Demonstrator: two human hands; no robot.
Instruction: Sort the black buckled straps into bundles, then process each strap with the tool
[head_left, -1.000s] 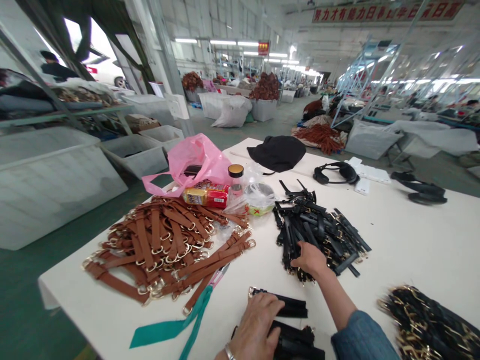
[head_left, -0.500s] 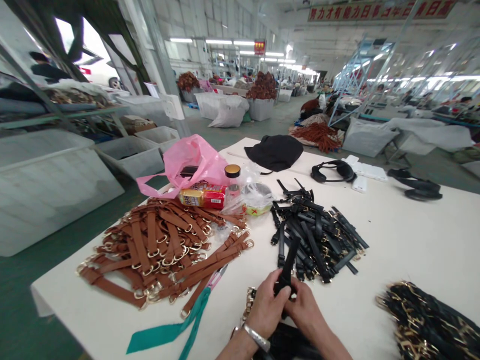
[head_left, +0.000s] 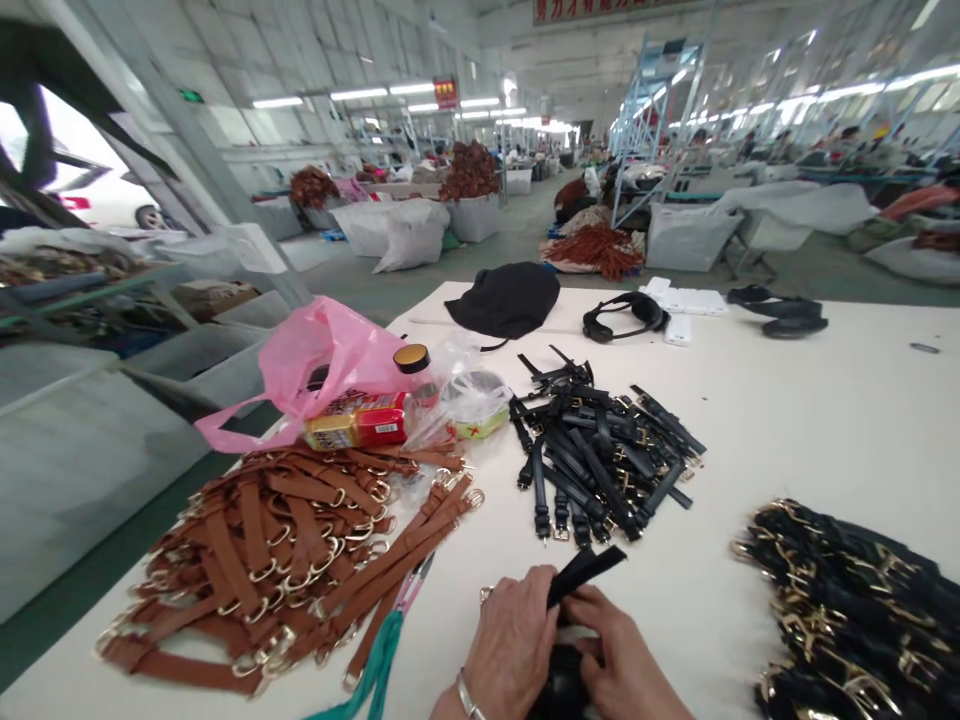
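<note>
1. The strap [head_left: 592,570] is held above the near part of the table [head_left: 705,620], its free end raised past the fingers; if pressure were eased, it could spring loose or twist.
2. It is pinched by the left hand [head_left: 514,630]; the right hand [head_left: 622,655] is curled close beside it, but whether anything is gripped there cannot be told, the fingertips being hidden. By an uneven pull, the strap could be left crooked.
3. By the black lump [head_left: 559,685] beneath, mostly covered, a snag could be caused.
4. In the loose heap [head_left: 600,450] beyond, tails and buckles are crossed; several could be dragged out together.
5. The stack [head_left: 855,610] at the right could be toppled if bumped by an elbow.
6. Near the brown straps [head_left: 277,560], a pink tool [head_left: 409,592] is laid; by a snagged ribbon [head_left: 386,645], it could be pulled along.
</note>
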